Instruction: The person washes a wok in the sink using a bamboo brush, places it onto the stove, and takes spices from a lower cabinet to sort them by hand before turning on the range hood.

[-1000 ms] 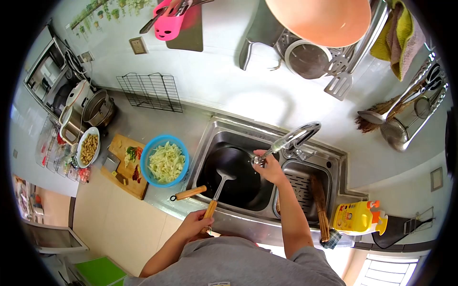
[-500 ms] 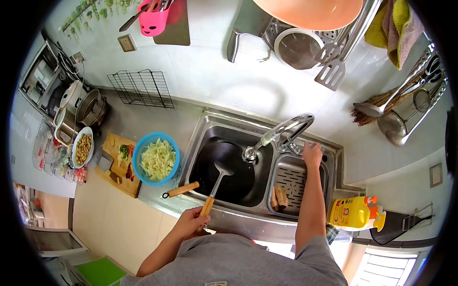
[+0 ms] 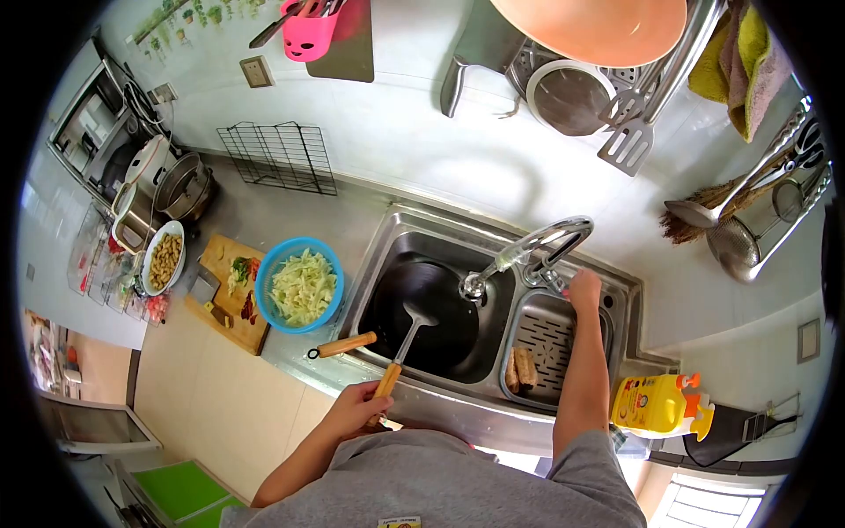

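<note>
My left hand (image 3: 359, 408) is wrapped round the wooden handle of a metal spatula (image 3: 407, 341), whose blade rests over the black wok (image 3: 431, 308) in the large sink basin. The wok's wooden handle (image 3: 345, 345) sticks out over the basin's left edge. My right hand (image 3: 584, 289) is closed at the base of the faucet (image 3: 546, 238), by its lever; what its fingers grip is mostly hidden. The spray head (image 3: 473, 286) hangs over the right side of the wok.
Left of the sink are a blue basket (image 3: 338, 304) of cut cabbage, a cutting board (image 3: 251, 333) and a bowl of peanuts (image 3: 182, 264). Brown pieces (image 3: 522, 368) lie in the small basin (image 3: 546, 339). A yellow bottle (image 3: 647, 403) stands at the right.
My right hand has left the spray head and moved right to the faucet's base. My left hand still holds the spatula. The view has shifted a little.
</note>
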`<state>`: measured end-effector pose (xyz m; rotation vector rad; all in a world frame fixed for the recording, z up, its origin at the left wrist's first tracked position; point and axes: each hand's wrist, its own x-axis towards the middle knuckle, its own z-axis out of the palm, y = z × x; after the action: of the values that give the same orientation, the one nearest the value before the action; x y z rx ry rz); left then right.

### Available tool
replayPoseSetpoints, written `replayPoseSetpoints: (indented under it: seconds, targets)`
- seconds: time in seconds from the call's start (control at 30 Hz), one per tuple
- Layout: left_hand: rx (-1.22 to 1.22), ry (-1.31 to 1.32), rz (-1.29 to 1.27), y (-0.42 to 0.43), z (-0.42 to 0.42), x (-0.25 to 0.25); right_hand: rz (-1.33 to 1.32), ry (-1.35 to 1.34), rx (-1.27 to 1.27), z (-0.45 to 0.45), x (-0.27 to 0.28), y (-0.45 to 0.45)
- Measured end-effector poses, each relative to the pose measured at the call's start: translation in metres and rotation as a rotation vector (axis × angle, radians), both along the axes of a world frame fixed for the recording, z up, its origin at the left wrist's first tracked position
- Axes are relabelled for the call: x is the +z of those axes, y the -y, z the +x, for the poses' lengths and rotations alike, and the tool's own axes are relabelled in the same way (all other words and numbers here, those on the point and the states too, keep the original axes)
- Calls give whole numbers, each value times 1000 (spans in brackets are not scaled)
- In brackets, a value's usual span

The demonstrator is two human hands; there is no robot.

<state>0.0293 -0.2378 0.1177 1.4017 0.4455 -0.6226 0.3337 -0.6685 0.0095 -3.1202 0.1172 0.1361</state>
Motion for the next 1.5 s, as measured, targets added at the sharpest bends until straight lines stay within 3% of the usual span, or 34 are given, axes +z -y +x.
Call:
replayPoseSetpoints:
  seconds: [0.07,0.2,0.27,0.3,0.33,0.4,0.47,0.57,0.7,0.8,0.83,0.9,0.97,1.1,1.2,1.27,1.5]
  targets:
    - [-8,3,7,-1,1,-2,156,107,-19,3,-33,20]
    - [9,33,15,0,2,-9,373,152,-84,-1,-34,22]
    - [3,23,31,0,3,-9,912,78,-418,-17,12,-5]
    - [-6,15,47,0,4,-9,913,77,-418,-11,-5,6]
    - [-6,14,48,-1,4,-11,654,175,-190,2,-42,29]
    - [-30,37,59,-1,5,-15,390,266,34,4,-46,33]
    - [-33,32,71,0,7,-12,700,54,-200,-12,7,3]
    - [-35,32,73,1,8,-14,850,35,-300,-13,16,-1]
    - [-16,10,48,3,8,-10,755,31,-164,-17,25,-4]
    - [-21,7,48,3,6,-12,935,19,-343,-20,38,-12]
    - [-19,8,48,3,5,-14,644,32,-156,-24,46,-14]
    - [-42,41,49,3,3,-17,350,47,31,-22,43,-12]
    - [-34,35,52,5,3,-11,1149,11,-448,-13,24,-4]
    - [-35,18,49,9,3,-8,1085,45,-394,-17,25,-2]
    - [-53,28,49,11,4,-10,696,231,-82,-19,17,4]
    - [-59,28,50,12,5,-11,1039,94,-432,-15,15,2]
    - [-113,10,50,14,9,-16,985,145,-466,-31,22,0]
